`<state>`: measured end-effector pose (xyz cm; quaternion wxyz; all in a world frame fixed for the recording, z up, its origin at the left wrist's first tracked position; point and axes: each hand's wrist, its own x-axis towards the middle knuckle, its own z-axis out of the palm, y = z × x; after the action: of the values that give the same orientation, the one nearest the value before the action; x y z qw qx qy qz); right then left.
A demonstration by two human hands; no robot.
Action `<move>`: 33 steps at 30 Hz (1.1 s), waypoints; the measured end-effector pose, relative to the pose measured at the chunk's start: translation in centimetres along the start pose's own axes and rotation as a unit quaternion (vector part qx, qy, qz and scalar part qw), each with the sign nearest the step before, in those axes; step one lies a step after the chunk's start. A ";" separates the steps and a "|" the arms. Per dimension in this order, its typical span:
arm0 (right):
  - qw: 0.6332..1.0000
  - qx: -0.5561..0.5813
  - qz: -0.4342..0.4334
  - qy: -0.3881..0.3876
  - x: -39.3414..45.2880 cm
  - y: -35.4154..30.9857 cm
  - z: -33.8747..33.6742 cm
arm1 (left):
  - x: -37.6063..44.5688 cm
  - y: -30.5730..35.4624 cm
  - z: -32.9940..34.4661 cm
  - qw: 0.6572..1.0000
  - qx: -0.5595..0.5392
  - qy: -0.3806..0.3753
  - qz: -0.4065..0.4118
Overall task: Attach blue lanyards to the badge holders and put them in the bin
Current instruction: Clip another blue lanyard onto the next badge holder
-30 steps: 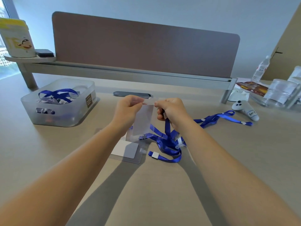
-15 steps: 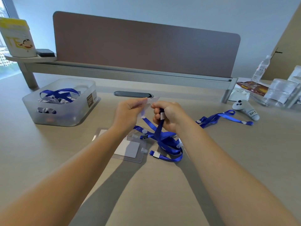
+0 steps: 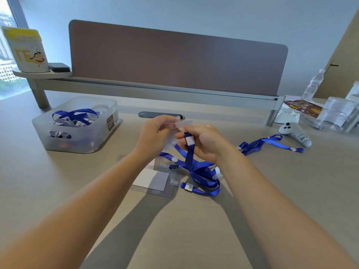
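This is an office, at a shared workstation. The landmark is the brown fabric privacy screen (image 3: 174,61), standing upright on a grey metal rail along the back of a pale wood-look desk (image 3: 58,181). Just in front of the screen, a dark oval cable grommet (image 3: 155,114) is set into the desktop. At the screen's left end a small rounded shelf (image 3: 42,74) carries a printed tin and a dark flat item, with a window showing buildings beyond it. To the right of the screen lie a water bottle (image 3: 312,85), clear plastic containers (image 3: 336,111) and a white handheld controller (image 3: 295,133).
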<state>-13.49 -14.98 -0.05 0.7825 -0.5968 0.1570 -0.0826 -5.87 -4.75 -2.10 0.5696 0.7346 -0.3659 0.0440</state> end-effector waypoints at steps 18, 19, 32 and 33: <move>0.999 -0.041 0.007 -0.013 -0.2 0.6 0.6 | -0.6 -0.9 -3.1 0.832 0.436 -0.090 0.331; 0.999 -0.046 -0.001 -0.012 -0.2 0.6 0.6 | -0.6 -1.0 -3.0 0.836 0.427 -0.086 0.333; 0.977 -0.199 -0.076 0.024 0.5 1.1 1.2 | -0.6 0.3 -1.5 0.996 0.079 -0.041 -0.006; 0.974 -0.213 -0.079 0.021 0.4 1.1 1.3 | -0.4 0.3 -1.5 0.996 0.076 -0.049 -0.026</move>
<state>-12.74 -13.65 -0.86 0.6251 -0.7582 0.1400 -0.1214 -5.85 -3.29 -1.50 0.4946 0.7863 -0.3697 0.0212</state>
